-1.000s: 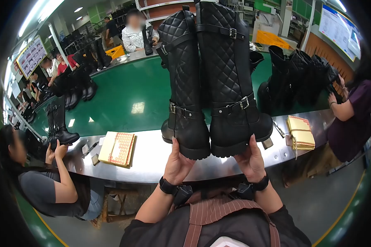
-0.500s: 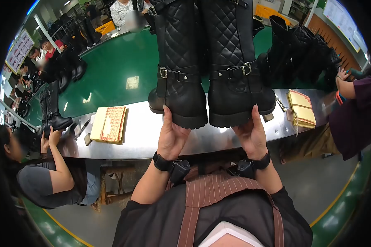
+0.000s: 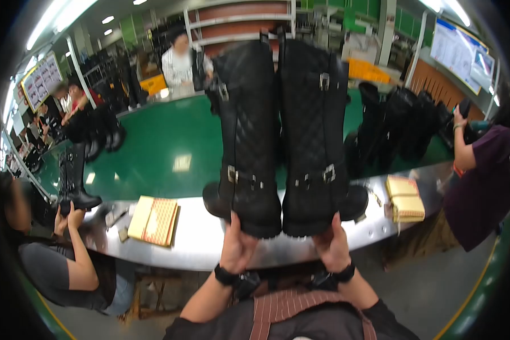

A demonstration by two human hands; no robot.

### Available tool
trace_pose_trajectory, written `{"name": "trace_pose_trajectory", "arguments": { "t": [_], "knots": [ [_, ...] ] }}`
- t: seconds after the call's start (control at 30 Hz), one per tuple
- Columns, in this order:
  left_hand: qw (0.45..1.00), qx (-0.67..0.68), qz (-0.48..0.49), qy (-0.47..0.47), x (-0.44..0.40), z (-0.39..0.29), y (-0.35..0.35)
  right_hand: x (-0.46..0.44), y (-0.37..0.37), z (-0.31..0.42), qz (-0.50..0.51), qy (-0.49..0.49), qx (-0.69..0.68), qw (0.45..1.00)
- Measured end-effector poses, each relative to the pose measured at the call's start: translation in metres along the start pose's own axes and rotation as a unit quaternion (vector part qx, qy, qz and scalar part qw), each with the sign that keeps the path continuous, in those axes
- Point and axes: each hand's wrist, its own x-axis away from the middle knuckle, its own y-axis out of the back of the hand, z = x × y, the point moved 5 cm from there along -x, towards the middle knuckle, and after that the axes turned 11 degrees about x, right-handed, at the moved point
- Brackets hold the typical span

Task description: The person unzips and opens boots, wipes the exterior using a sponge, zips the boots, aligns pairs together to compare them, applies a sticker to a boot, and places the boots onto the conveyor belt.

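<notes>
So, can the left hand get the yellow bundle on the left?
Probably not: the left hand is busy supporting the left boot from below. Were it free, the yellow bundle looks near, with nothing seen between them.

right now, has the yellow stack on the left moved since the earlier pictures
No. Judged against the metal counter, the yellow stack keeps its place, its far edge near the green surface; only the view shifted.

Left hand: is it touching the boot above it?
Touching. The head view shows the left hand supporting the boot from below, thumb against its lower edge.
</notes>
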Motion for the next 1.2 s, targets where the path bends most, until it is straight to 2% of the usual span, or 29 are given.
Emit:
{"name": "trace_pose_trajectory", "arguments": {
  "t": [0.03, 0.23, 0.4, 0.47, 0.5, 0.53, 0.57, 0.6, 0.63, 0.7, 0.73, 0.77, 0.83, 0.87, 0.9, 0.93, 0.97, 1.0, 1.07, 1.17, 1.2],
  "knots": [
    [0.999, 0.035, 0.003, 0.011, 0.000, 0.000, 0.003, 0.001, 0.000, -0.001, 0.003, 0.002, 0.000, 1.000],
    [1.000, 0.005, 0.003, -0.017, -0.001, -0.001, 0.003, 0.000, -0.005, 0.005, 0.052, 0.033, 0.022, 0.998],
    [1.000, -0.009, -0.007, -0.012, 0.001, -0.002, -0.002, -0.001, 0.001, 0.003, 0.050, 0.037, 0.032, 0.998],
    [0.999, 0.000, 0.023, 0.040, 0.003, 0.001, 0.001, -0.006, 0.010, -0.001, 0.089, 0.051, 0.035, 0.994],
    [0.998, 0.008, 0.016, 0.057, 0.004, 0.003, 0.004, -0.009, 0.014, -0.002, 0.151, 0.074, 0.019, 0.986],
    [0.995, 0.028, 0.038, 0.083, 0.006, 0.005, 0.003, -0.006, 0.006, 0.002, 0.194, 0.054, 0.014, 0.979],
    [0.989, 0.034, 0.091, 0.108, 0.007, 0.006, 0.000, -0.006, 0.005, 0.004, 0.228, 0.050, 0.048, 0.971],
    [0.983, 0.009, 0.096, 0.154, 0.008, 0.010, -0.001, -0.003, -0.001, 0.008, 0.229, 0.061, 0.091, 0.967],
    [0.970, 0.096, 0.117, 0.190, 0.005, 0.017, 0.001, -0.002, -0.008, 0.014, 0.226, 0.077, 0.133, 0.962],
    [0.872, 0.354, 0.191, 0.279, 0.013, 0.023, -0.017, -0.006, -0.018, 0.026, 0.135, 0.128, 0.362, 0.913],
    [0.904, 0.312, 0.152, 0.250, 0.012, 0.020, -0.010, -0.005, -0.029, 0.032, 0.090, 0.203, 0.374, 0.900],
    [0.906, 0.307, 0.158, 0.245, 0.012, 0.017, -0.011, -0.004, -0.028, 0.043, 0.038, 0.263, 0.439, 0.858],
    [0.890, 0.342, 0.157, 0.257, 0.009, 0.011, -0.017, -0.020, -0.018, 0.052, 0.133, 0.356, 0.528, 0.760],
    [0.894, 0.315, 0.150, 0.280, 0.007, 0.010, -0.012, -0.026, -0.011, 0.055, 0.178, 0.327, 0.519, 0.769],
    [0.895, 0.316, 0.150, 0.277, 0.004, 0.009, -0.006, -0.035, -0.007, 0.063, 0.265, 0.322, 0.550, 0.723],
    [0.887, 0.310, 0.150, 0.308, 0.002, 0.014, 0.000, -0.039, -0.009, 0.073, 0.307, 0.283, 0.565, 0.712],
    [0.878, 0.305, 0.147, 0.339, 0.004, 0.019, 0.004, -0.048, -0.015, 0.078, 0.334, 0.228, 0.573, 0.713],
    [0.881, 0.299, 0.153, 0.332, 0.004, 0.015, -0.005, -0.055, -0.025, 0.083, 0.358, 0.177, 0.576, 0.713],
    [0.882, 0.284, 0.133, 0.352, -0.001, 0.016, -0.001, -0.070, -0.057, 0.083, 0.369, 0.072, 0.551, 0.745],
    [0.874, 0.238, 0.091, 0.414, 0.001, 0.020, -0.006, -0.073, -0.091, 0.068, 0.348, -0.207, 0.384, 0.830],
    [0.884, 0.216, 0.062, 0.410, 0.003, 0.016, -0.015, -0.070, -0.100, 0.063, 0.326, -0.316, 0.316, 0.833]
  ]
}}
